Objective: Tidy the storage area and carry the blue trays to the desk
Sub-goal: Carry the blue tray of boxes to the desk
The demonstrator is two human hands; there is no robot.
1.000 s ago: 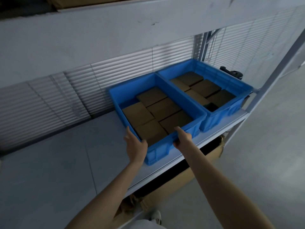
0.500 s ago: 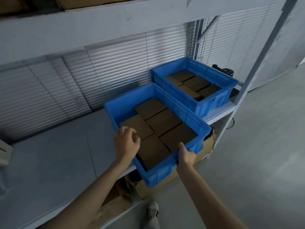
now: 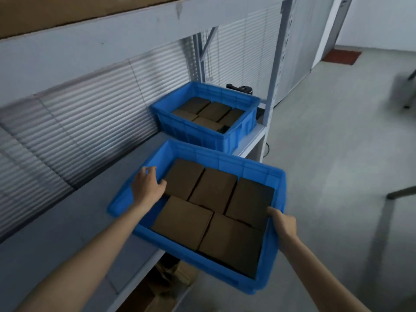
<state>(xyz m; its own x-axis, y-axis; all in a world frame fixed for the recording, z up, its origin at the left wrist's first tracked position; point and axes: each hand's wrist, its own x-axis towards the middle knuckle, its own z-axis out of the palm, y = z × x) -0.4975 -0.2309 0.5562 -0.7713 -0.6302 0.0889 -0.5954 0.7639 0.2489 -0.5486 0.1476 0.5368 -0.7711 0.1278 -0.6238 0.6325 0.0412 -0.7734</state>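
Blue plastic tray (image 3: 265,170), full of cardboard boxes (image 3: 213,188), overhangs the shelf (image 3: 78,221) edge. Likely heavy, stiff walls, hold by the rims. Left hand (image 3: 147,188) curls over the 9 o'clock rim, right hand (image 3: 282,224) clamps the 4 o'clock rim. Second tray (image 3: 216,137) sits on the shelf at 12 o'clock.

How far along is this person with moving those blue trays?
Early on. Nothing looks delivered yet; no tray on a desk shows. In hand: the near blue tray of brown boxes, left hand and right hand with a grip on opposite rims, partly past the shelf edge. Left: carrying it to the desk, then the far blue tray, still sitting on the shelf.
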